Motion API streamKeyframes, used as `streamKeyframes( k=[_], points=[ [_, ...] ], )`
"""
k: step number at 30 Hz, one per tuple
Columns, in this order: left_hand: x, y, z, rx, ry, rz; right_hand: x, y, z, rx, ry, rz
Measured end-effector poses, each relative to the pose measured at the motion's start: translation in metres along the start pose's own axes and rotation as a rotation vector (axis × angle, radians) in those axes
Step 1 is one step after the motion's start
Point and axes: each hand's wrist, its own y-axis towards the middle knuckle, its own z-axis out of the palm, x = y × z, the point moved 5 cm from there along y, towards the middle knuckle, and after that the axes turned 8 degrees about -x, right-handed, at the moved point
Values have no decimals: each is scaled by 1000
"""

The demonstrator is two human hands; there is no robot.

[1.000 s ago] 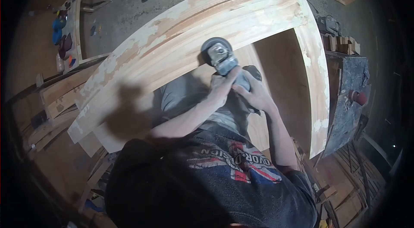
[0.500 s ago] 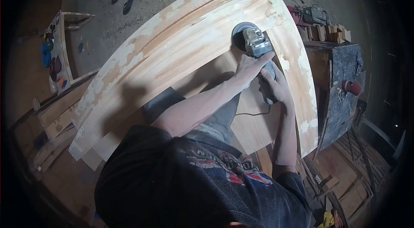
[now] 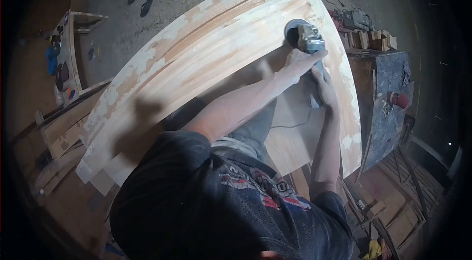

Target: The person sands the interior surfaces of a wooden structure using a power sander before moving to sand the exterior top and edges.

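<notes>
A grey angle grinder (image 3: pixel 311 39) with a round disc (image 3: pixel 295 30) sits on the curved wooden panel (image 3: pixel 211 29), near its upper right corner. My left hand (image 3: pixel 301 62) is wrapped round the front of the grinder's body, just behind its metal head. Behind it, my right hand (image 3: pixel 324 85) grips the rear handle. A thin dark cord hangs from the grinder's back end. The panel is pale wood with patches of light filler along its curved edges. Part of the disc is hidden under the grinder's head.
At the right stands a dark, stained box (image 3: pixel 388 97) with a red cup-like object (image 3: pixel 399 100) on its side. Wood blocks (image 3: pixel 376 39) lie above it. Two dark sandals (image 3: pixel 146 6) are on the floor. A wooden frame (image 3: pixel 74 58) stands at the left.
Both hands and the grinder have moved right and slightly up across the panel, nearer its right edge. The grip on the grinder is unchanged.
</notes>
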Motion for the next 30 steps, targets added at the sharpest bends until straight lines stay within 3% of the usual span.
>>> streamKeyframes(
  k=[3, 8, 10, 11, 13, 15, 19, 22, 24, 26, 28, 30],
  points=[
    [13, -44, -44, 4, -249, 4, 10, -27, 45, 126, -9, 95],
    [56, -108, -126, -122, -457, -58, 3, -65, 115, 236, -314, -122],
    [74, -132, -155, -198, -532, -50, 13, -84, 144, 305, -293, -276],
    [77, -145, -165, -201, -533, -53, 12, -92, 156, 342, -328, -240],
    [86, -167, -187, -433, -461, -242, 15, -96, 169, 383, -362, -206],
    [88, -173, -184, -416, -507, -216, 17, -98, 175, 462, -426, -230],
    [78, -151, -149, -305, -542, -102, 21, -84, 139, 371, -415, -277],
    [73, -112, -111, -211, -561, 24, 19, -62, 102, 370, -461, -150],
    [54, -98, -86, -123, -592, 73, 18, -50, 79, 301, -309, -65],
    [39, -87, -70, -85, -580, 37, 21, -36, 61, 307, -298, 31],
    [32, -73, -57, -62, -503, 3, 32, -24, 48, 256, -343, -116],
    [20, -57, -44, -53, -534, -2, 35, -13, 38, 241, -348, -101]
  ],
)
